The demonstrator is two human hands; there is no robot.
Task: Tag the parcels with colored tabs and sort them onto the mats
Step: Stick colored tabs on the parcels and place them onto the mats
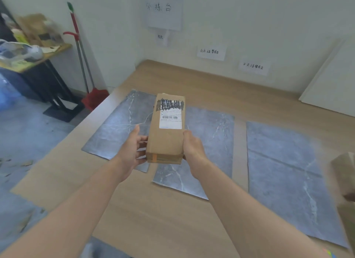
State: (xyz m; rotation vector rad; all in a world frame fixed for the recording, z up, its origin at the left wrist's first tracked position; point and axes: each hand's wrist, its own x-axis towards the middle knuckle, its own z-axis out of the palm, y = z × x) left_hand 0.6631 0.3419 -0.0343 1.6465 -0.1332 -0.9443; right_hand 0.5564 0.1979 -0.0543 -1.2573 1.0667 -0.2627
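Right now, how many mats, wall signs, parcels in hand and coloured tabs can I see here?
3 grey mats
4 paper signs on the wall
1 parcel, held by the left hand and the right hand
1 orange tab on its near end
Total: 9
The cardboard at the right edge is too blurred to count.

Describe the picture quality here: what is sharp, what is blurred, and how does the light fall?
Head view: the long brown cardboard parcel with its white label is sharpest, at centre; head view: the edges smear, blurring the brown cardboard box at far right and the cluttered wooden side table at left; head view: light is soft and even, a pale sheen on the grey marbled mats, no hard shadows.
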